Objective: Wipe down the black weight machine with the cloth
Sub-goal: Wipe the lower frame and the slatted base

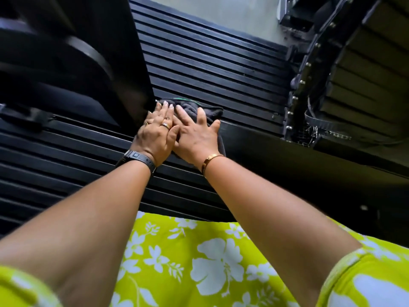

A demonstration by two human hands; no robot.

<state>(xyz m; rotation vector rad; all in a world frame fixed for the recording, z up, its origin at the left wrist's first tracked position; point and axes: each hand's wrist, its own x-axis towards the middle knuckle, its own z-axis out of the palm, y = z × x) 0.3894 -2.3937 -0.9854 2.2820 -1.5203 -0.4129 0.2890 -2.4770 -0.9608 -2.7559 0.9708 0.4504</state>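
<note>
A dark cloth (194, 108) with a thin green edge lies on the black weight machine's stack of ribbed plates (210, 69). Both of my hands press flat on the cloth with straight fingers. My left hand (156, 131), with a ring and a black watch, lies on the cloth's left part beside a black upright panel (115, 63). My right hand (194, 134), with a gold bangle, spreads over the cloth's right part, its thumb toward a smooth black bar (287, 142). Most of the cloth is hidden under my hands.
A black frame post with bolts (303, 85) and a second plate stack (365, 69) stand at the right. Grey floor (221, 12) shows at the top. A dark padded part (44, 63) fills the upper left. My yellow-green floral garment (199, 262) is below.
</note>
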